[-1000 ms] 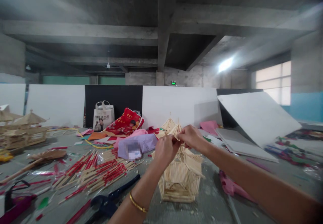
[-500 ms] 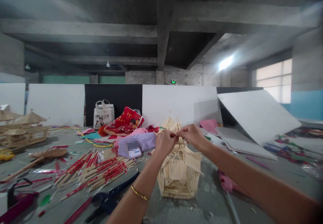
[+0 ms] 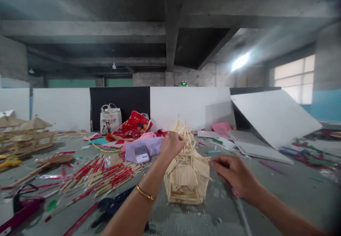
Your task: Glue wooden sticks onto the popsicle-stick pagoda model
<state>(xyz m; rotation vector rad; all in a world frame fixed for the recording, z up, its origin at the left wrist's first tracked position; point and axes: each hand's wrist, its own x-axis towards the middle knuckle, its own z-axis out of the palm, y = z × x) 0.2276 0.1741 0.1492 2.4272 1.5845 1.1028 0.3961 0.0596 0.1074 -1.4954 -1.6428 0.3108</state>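
Stick pagoda (image 3: 186, 174) is pinched at its upper roof by left hand (image 3: 172, 145), fingers closed; right hand (image 3: 234, 174) is held just beside it, fingers loosely curled, empty.

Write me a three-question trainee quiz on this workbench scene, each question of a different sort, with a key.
1. True or false: the right hand is gripping the roof of the stick pagoda model.
2. Which hand touches the model's upper tier? A) the left hand B) the right hand C) neither
3. Fill in: the wrist with the gold bracelet belongs to the ___ hand.

Key:
1. False: it hangs apart from the model, at its right side, fingers loosely curled.
2. A: the left hand rests at the upper roof.
3. left
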